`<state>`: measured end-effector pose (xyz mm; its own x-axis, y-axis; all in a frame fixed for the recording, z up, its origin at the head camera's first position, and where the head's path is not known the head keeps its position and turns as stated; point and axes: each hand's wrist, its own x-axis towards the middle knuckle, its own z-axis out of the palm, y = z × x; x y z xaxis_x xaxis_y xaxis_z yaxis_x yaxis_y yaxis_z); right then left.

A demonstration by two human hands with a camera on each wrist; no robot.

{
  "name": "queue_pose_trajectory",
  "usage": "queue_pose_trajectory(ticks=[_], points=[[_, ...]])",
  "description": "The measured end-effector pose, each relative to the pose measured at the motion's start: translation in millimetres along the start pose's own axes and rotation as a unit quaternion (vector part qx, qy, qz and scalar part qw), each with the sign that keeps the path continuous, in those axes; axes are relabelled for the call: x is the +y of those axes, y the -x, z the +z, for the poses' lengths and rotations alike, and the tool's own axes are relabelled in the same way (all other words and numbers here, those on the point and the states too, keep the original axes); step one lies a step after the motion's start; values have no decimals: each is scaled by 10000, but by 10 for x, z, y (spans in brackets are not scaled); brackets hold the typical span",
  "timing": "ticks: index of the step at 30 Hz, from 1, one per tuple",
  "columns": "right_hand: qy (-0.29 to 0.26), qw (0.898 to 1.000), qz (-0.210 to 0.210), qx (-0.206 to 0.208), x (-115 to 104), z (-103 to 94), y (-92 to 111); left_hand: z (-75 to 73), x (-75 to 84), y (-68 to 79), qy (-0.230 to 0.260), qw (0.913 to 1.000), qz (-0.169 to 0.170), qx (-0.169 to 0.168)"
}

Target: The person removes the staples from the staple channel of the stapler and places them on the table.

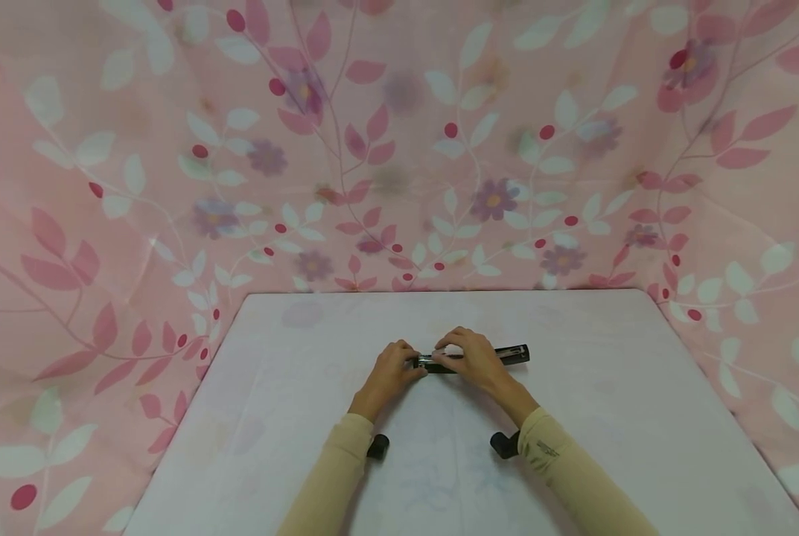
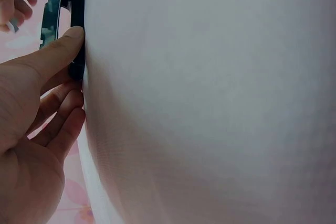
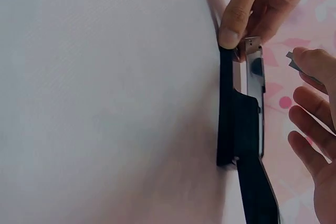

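Note:
A black stapler (image 1: 513, 354) lies on the table, opened out, with its top arm swung back to the right and its metal magazine exposed. My left hand (image 1: 389, 376) grips the stapler's left end, thumb on the near side of the base in the left wrist view. Above the magazine, my right hand (image 1: 477, 362) pinches a small grey strip of staples (image 3: 299, 65) between thumb and finger. That strip is apart from the stapler (image 3: 245, 124) in the right wrist view. The right hand's other fingers are loosely bent and touch nothing.
A white cloth covers the table (image 1: 292, 417). Behind it and at both sides hangs a pink floral curtain (image 1: 399, 149). Black wrist-worn pieces (image 1: 504, 445) show beside both cream sleeves (image 1: 573, 469).

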<state>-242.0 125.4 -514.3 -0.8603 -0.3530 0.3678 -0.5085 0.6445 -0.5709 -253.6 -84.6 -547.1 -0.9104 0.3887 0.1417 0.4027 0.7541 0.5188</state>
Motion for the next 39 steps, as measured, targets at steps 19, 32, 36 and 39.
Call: queue_pose_trajectory(ticks=[19,32,36,39], points=[[546,9954,-491,620,145,-365,691,-10,-15,21,148,9999,-48,15],[908,9946,-183,477,327,-317,1142,-17,5,3,120,9998,-130,-70],[983,9940,-154,446,343,-305,1187,-21,22,9,159,9997,-156,-113],[1084,9933,-136,376,339,-322,1202,-22,29,8,136,9998,-145,-100]])
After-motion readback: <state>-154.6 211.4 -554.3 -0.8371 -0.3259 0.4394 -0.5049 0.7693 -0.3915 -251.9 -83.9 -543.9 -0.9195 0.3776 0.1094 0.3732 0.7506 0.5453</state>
